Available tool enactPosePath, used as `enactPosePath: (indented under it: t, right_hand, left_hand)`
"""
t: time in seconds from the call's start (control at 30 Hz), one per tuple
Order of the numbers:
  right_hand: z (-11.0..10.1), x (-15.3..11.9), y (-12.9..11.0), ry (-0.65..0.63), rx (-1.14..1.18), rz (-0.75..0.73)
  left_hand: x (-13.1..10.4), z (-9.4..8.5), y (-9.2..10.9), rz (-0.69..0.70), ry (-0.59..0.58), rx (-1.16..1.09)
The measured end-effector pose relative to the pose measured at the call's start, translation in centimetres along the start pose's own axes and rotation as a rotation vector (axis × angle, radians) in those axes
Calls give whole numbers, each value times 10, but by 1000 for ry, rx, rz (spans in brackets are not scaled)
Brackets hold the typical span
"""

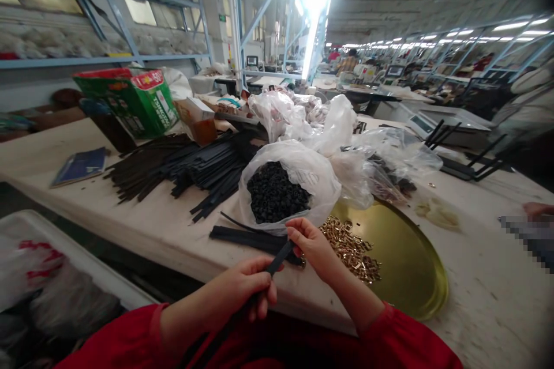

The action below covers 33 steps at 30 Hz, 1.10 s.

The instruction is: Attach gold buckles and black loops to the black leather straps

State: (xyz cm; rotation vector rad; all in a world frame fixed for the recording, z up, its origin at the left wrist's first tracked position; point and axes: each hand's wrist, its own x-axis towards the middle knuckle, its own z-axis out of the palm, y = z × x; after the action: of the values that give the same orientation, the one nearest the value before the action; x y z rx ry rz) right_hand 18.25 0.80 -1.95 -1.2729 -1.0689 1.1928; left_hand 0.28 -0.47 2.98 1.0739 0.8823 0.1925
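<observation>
A long black strap (280, 258) runs between my two hands near the table's front edge. My left hand (255, 285) is closed around it, and the strap's lower part trails down toward my lap. At the upper end, the fingers of my right hand (309, 242) pinch the strap; whether they also hold a small part there I cannot make out. Just beyond my hands lie more black straps (246, 240). A white plastic bag (320, 176) full of small black pieces (277, 193) stands open behind them. Gold metal buckles (352, 251) are heaped on a round gold tray (415, 277) beside my right hand.
Bundles of dark straps (203, 164) lie at the left, near a blue booklet (81, 166) and a green box (130, 101). Clear bags (389, 153) stand behind the tray. Another person's hand (538, 210) shows at the right edge. A white bin (99, 271) stands lower left.
</observation>
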Motion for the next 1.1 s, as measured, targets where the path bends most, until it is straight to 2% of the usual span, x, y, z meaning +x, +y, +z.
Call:
enactPosePath:
  t: [0.13, 0.33, 0.47, 0.6, 0.7, 0.83, 0.97, 1.03, 1.1]
  right_hand:
    - [-1, 13, 6, 19, -110, -36]
    - [-19, 41, -2, 99, -345, -172]
    - [-27, 69, -8, 106, -688, -284]
    - [-36, 96, 6, 65, -894, -268]
    - [-46, 105, 20, 18, -990, -239]
    - [-53, 104, 23, -25, -1052, -250]
    - [-42, 88, 7, -17, -998, -297]
    - [-30, 73, -3, -102, -824, -247]
    - [-21, 56, -11, -276, -632, -138]
  left_hand:
    - [4, 5, 1, -21, 75, -152]
    - [13, -4, 1, -4, 178, -283]
    - [22, -12, -1, 2, 208, -306]
    - [29, -19, 0, 16, 228, -335]
    - [33, -25, -1, 7, 234, -358]
    - [38, -34, -2, -3, 244, -370]
    - [39, -33, 0, 10, 214, -337]
    - [38, -29, 2, 22, 166, -265]
    - [35, -28, 1, 24, 67, -155]
